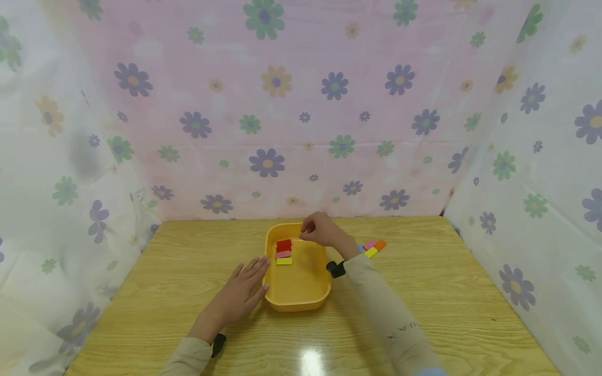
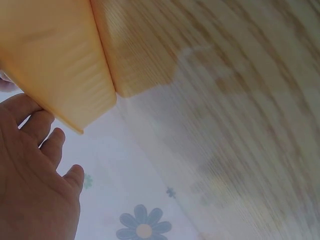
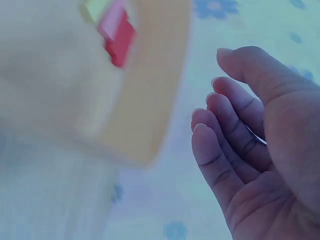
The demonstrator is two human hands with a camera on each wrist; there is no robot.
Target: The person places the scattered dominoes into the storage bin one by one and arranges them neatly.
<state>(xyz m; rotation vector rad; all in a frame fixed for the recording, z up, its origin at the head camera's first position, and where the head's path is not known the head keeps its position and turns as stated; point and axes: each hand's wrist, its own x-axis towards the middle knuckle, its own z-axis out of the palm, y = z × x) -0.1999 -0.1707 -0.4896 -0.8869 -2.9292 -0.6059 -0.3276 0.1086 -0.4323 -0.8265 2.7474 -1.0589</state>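
Observation:
A yellow tray (image 1: 297, 304) sits mid-table and holds a red block (image 1: 284, 244), a pink block (image 1: 282, 254) and a yellow block (image 1: 284, 261) near its far left corner. My left hand (image 1: 244, 284) lies flat on the wooden table, its straight fingers against the tray's left wall (image 2: 55, 65). My right hand (image 1: 316, 230) hovers over the tray's far right rim. In the right wrist view this hand (image 3: 250, 145) is empty, with loosely curved fingers, beside the tray (image 3: 150, 90) and the red block (image 3: 121, 42).
Several loose blocks lie on the table to the right of the tray, among them a pink one (image 1: 370, 244), an orange one (image 1: 380, 244) and a yellow one (image 1: 371, 253). Flowered curtains close off the table at the back and both sides.

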